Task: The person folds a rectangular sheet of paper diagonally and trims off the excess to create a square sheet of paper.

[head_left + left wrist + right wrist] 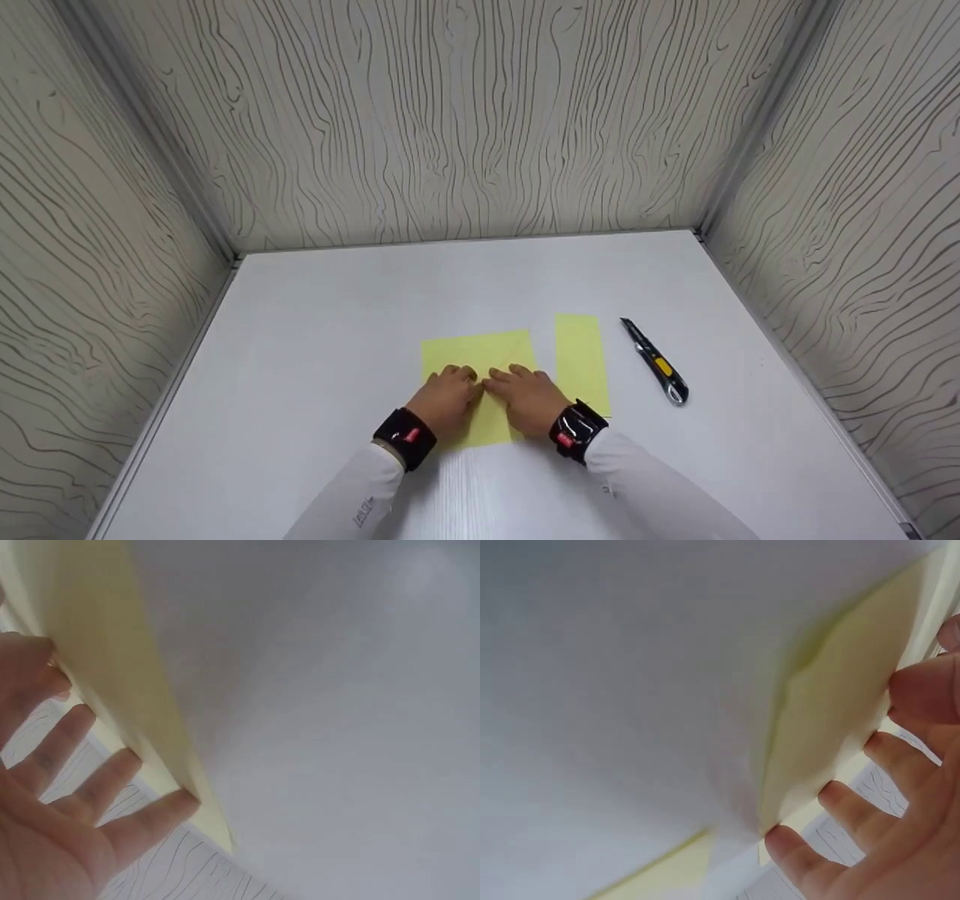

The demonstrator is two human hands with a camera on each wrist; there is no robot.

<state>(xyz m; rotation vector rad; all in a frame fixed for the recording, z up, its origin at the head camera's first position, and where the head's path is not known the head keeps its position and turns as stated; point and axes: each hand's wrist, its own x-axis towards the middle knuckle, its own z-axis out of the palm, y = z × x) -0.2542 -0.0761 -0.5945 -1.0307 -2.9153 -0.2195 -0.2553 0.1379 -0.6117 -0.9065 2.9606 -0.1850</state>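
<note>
A yellow sheet of paper (474,348), roughly square, lies on the white table, with a faint diagonal crease near its far right corner. My left hand (445,401) rests on its left part, and my right hand (531,401) on its right part, thumbs close together near the middle. In the left wrist view, spread fingertips (184,799) press along the yellow paper (112,630). The right wrist view has the fingers (855,814) extended, their tips touching the paper (847,682), whose near edge bows up slightly. Both palms are raised off the sheet.
A narrow yellow paper strip (579,352) lies just right of the sheet. Farther right is a black utility knife (655,362) with a yellow slider, its tip pointing away. Patterned wall panels (465,120) enclose the white table (337,300) at the back and sides.
</note>
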